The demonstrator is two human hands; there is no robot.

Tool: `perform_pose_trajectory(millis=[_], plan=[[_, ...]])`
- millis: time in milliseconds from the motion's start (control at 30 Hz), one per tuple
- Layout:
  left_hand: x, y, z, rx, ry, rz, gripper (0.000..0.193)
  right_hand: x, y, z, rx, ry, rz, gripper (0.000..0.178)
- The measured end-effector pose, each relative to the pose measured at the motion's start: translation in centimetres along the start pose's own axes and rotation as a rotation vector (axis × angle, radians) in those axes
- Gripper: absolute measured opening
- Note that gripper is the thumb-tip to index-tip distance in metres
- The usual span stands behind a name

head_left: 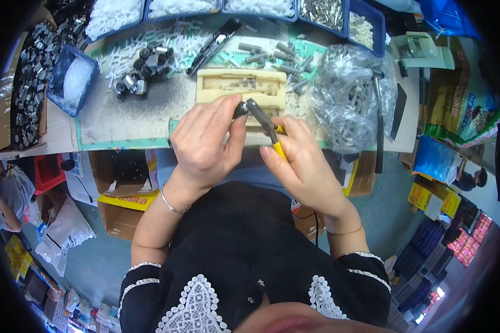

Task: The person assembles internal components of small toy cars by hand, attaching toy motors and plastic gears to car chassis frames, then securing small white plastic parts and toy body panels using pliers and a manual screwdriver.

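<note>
My right hand (301, 162) is closed around the yellow handles of a pair of pliers (263, 118), whose dark jaws point up and to the left. Between the fingertips of my left hand (208, 139) is a small black part (240, 110), close by the jaws. Whether the jaws grip it is too small to tell. Just beyond both hands lies a cream-coloured fixture block (203, 83) with recesses, some metal pieces set in its far slot. My hands cover part of its near side.
Blue bins (144, 12) of white and metal parts line the far edge. Black-and-silver parts (144, 66), grey cylinders (283, 53) and a black strip (214, 47) lie beyond the block. A clear plastic bag (344, 100) sits right; a blue tub (53, 89) left.
</note>
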State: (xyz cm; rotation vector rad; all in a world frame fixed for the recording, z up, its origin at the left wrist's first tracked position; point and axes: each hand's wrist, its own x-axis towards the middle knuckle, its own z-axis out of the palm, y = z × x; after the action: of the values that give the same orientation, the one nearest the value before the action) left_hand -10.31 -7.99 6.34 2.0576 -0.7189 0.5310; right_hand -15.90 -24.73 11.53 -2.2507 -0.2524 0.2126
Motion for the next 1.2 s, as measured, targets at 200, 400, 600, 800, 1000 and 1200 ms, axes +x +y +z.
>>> perform_pose_trajectory(millis=[200, 400, 600, 800, 1000, 1200], plan=[[0.2, -0.3, -2.1, -0.512, -0.280, -0.335, 0.022, -0.4, 1.8, 0.9, -0.110, 0.085, -0.136, 0.016], [-1.6, -2.8, -5.5, -1.197, -0.791, -0.832, 0.023, -1.2, 3.5, -0.1, -0.008, 0.094, -0.236, 0.022], [-7.5, -10.0, -10.3, -0.616, -1.261, -1.065, 0.024, -1.2, 6.3, -1.7, -0.651, 0.403, 0.262, 0.022], [-16.7, -16.8, -10.5, 0.638, -1.361, -0.784, 0.028, 2.4, 3.8, -2.8, -0.640, 0.269, -0.056, 0.018], [-17.1, -13.9, -9.5, 0.849, -1.177, -0.424, 0.031, 11.9, 4.1, 0.8, -0.589, 0.105, -0.481, 0.019], [-2.3, -5.1, -10.5, 0.017, -0.727, -0.576, 0.029, 15.7, 4.4, 2.8, -0.804, 0.094, -0.593, 0.004]])
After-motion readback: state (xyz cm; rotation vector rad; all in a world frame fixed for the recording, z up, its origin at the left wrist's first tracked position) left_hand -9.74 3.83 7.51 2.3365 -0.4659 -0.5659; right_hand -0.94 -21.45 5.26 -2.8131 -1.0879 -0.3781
